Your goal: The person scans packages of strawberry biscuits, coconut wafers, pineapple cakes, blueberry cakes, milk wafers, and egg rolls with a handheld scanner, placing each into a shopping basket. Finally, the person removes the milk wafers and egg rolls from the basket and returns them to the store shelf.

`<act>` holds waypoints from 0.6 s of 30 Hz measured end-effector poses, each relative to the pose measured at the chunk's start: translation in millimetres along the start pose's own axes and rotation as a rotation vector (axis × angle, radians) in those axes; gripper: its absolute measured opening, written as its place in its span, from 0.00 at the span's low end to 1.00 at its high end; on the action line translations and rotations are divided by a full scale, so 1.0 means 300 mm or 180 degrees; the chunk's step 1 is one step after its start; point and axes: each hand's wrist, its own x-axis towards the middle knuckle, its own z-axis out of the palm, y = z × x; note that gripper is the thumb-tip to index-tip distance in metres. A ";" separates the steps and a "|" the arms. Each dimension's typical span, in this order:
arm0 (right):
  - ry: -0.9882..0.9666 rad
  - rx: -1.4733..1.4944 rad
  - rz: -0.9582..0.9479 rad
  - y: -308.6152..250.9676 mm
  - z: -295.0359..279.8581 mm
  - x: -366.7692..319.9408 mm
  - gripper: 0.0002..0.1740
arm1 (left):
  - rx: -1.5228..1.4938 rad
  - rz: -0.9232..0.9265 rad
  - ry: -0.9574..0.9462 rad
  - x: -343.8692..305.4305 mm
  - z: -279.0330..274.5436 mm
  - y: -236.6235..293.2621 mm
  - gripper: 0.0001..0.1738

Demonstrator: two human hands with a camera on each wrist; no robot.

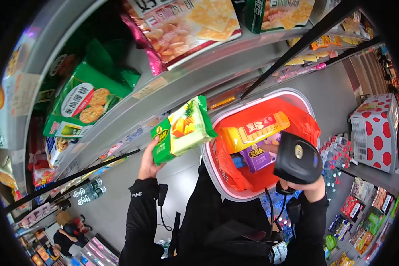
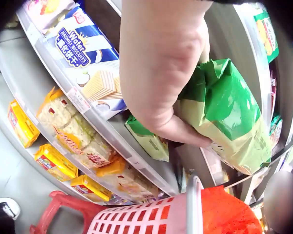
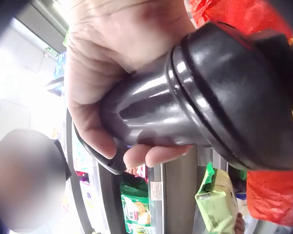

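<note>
Left hand (image 1: 149,160) grip pinched on a green pineapple-pictured pack (image 1: 179,128), just left of the basket (image 2: 194,209) near its rim; can't quite tell if they touch. Right hand (image 1: 314,188) grip wrapped round the handle of a black handheld scanner (image 1: 299,157), scanner head above the basket's right side. In basket: red bag (image 1: 272,108) as lining, yellow pack (image 1: 255,133) above and partly over purple pack (image 1: 258,156); green cracker bag (image 1: 82,102) on shelf well left of basket.
</note>
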 end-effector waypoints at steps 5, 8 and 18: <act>0.0076 0.0331 -0.0351 -0.005 0.026 -0.070 0.35 | 0.0075 -0.0194 0.0187 0.114 -0.054 0.003 0.23; 0.0414 0.0363 0.0102 -0.016 0.050 -0.092 0.34 | 0.0140 -0.0286 0.0214 0.160 -0.028 -0.006 0.24; 0.0952 0.0792 0.0427 0.089 0.076 -0.145 0.34 | 0.0381 0.0067 0.0138 0.364 0.109 -0.011 0.20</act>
